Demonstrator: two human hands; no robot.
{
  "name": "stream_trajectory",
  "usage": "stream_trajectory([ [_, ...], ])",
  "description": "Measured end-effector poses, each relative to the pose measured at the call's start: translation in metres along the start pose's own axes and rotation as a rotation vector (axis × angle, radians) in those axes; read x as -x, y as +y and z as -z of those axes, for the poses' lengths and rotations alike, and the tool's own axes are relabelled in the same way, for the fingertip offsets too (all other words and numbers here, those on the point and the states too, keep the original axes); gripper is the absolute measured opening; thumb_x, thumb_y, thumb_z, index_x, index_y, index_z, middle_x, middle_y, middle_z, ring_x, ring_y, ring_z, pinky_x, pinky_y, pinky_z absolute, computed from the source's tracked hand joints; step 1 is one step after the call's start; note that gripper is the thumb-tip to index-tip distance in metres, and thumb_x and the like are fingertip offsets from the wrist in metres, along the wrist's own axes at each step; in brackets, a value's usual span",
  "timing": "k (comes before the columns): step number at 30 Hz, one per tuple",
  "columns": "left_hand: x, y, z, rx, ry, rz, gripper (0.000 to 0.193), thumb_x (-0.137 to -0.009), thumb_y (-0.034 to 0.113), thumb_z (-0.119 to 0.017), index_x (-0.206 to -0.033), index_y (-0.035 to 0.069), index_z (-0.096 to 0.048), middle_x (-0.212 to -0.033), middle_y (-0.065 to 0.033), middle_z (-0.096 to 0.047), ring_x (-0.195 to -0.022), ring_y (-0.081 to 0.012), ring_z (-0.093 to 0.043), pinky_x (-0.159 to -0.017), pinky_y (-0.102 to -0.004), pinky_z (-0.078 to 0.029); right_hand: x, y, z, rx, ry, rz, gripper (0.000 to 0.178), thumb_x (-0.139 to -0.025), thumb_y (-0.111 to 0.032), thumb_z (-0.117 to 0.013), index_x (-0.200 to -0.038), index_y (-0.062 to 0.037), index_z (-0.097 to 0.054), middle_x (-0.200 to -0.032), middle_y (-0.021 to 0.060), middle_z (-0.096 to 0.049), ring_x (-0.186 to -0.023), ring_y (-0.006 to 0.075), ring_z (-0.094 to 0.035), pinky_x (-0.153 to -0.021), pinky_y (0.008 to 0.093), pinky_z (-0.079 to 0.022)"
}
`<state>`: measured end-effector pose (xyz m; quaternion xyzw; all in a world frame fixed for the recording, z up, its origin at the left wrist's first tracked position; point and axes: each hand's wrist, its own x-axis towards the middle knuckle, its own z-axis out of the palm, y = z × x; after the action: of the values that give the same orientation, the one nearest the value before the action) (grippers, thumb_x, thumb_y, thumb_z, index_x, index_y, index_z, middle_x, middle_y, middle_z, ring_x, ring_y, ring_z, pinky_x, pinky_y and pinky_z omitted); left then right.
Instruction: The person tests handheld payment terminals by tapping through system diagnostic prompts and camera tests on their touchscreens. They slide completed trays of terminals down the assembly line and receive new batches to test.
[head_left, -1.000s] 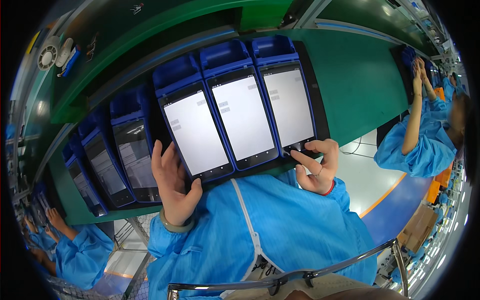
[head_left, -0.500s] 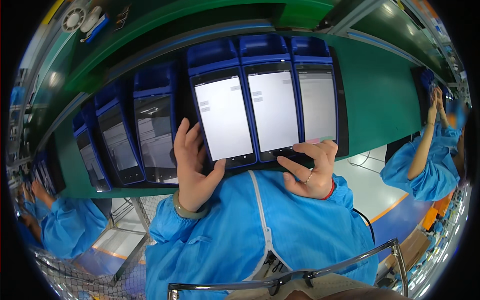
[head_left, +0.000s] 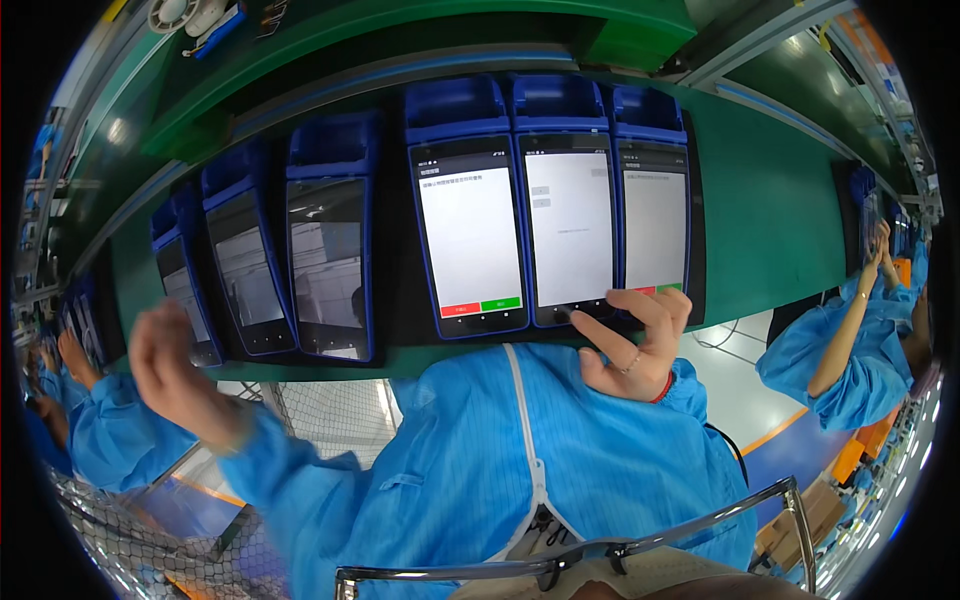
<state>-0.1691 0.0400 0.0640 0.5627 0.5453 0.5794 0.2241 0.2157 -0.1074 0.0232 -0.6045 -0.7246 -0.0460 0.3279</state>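
My right hand (head_left: 645,345) is over the bottom edge of the middle lit handheld terminal (head_left: 572,235), fingers apart and nothing held. A fingertip is at that screen's lower edge; whether it touches, I cannot tell. Partly behind the fingers is the right lit terminal (head_left: 655,220), with red and green buttons low on its screen. The left lit terminal (head_left: 470,240) shows similar buttons, and no hand is on it. Raised at far left, my left hand (head_left: 175,365) is smeared by motion, nearest the leftmost dark-screened terminal (head_left: 185,300), partly covering its lower end. All terminals have blue casings.
Two more dark-screened terminals, a second (head_left: 245,270) and a third (head_left: 328,260), lie on the black mat left of the lit ones. A green table (head_left: 760,210) extends right. A white fan (head_left: 172,12) is at upper left. Co-workers in blue sleeves (head_left: 835,365) sit on both sides.
My left hand has left the left lit terminal and swung far left. The left and right lit screens have changed to pages with red and green buttons; the middle one shows a small message.
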Motion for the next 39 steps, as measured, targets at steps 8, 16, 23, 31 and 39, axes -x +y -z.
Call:
stream_trajectory([
  [8, -0.152, -0.255, 0.245, -0.547, -0.102, 0.611, 0.035, -0.094, 0.022, -0.046, -0.118, -0.002, -0.056, -0.117, -0.0108, -0.059, -0.111, -0.0195, -0.053, -0.095, -0.0307, -0.040, 0.011, 0.018, 0.012, 0.049, 0.076, -0.013, 0.023, -0.068, -0.021, -0.065, -0.089, -0.0157, -0.071, -0.097, 0.0078, -0.057, -0.084, 0.0207, -0.045, -0.073, 0.0346, -0.034],
  [16, -0.124, -0.173, 0.104, 0.086, -0.320, 0.431, 0.048, -0.097, 0.032, -0.037, -0.133, 0.000, -0.042, -0.134, -0.0137, -0.046, -0.123, -0.0226, -0.043, -0.106, -0.0313, -0.029, 0.018, 0.022, 0.014, -0.013, 0.094, -0.041, 0.022, -0.072, -0.022, -0.063, -0.092, -0.0148, -0.069, -0.097, 0.0090, -0.055, -0.084, 0.0221, -0.045, -0.073, 0.0367, -0.035],
  [23, -0.122, -0.137, 0.084, 0.522, -0.397, 0.560, 0.055, -0.096, 0.036, -0.035, -0.138, 0.001, -0.034, -0.135, -0.0193, -0.042, -0.118, -0.0253, -0.046, -0.101, -0.0329, -0.034, 0.009, 0.026, -0.004, -0.136, 0.192, 0.013, 0.024, -0.071, -0.020, -0.063, -0.094, -0.0147, -0.067, -0.095, 0.0096, -0.054, -0.083, 0.0242, -0.044, -0.071, 0.0374, -0.035],
  [31, -0.018, -0.063, -0.072, 0.432, -0.419, 0.488, 0.063, -0.093, 0.038, -0.038, -0.140, -0.002, -0.027, -0.140, -0.0241, -0.035, -0.128, -0.0273, -0.037, -0.107, -0.0341, -0.025, 0.012, 0.024, 0.016, -0.202, 0.062, -0.022, 0.036, -0.060, -0.015, -0.069, -0.096, -0.0132, -0.068, -0.098, 0.0102, -0.056, -0.078, 0.0241, -0.049, -0.069, 0.0378, -0.038],
  [39, 0.036, -0.014, -0.140, 0.375, -0.424, 0.353, 0.064, -0.092, 0.040, -0.038, -0.140, -0.001, -0.025, -0.138, -0.0248, -0.037, -0.128, -0.0312, -0.036, -0.108, -0.0394, -0.023, 0.007, 0.052, 0.008, -0.642, 0.199, -0.620, 0.058, -0.083, -0.004, -0.054, -0.137, -0.0010, -0.033, -0.127, 0.0196, -0.044, -0.110, 0.0259, -0.049, -0.094, 0.0350, -0.040],
])
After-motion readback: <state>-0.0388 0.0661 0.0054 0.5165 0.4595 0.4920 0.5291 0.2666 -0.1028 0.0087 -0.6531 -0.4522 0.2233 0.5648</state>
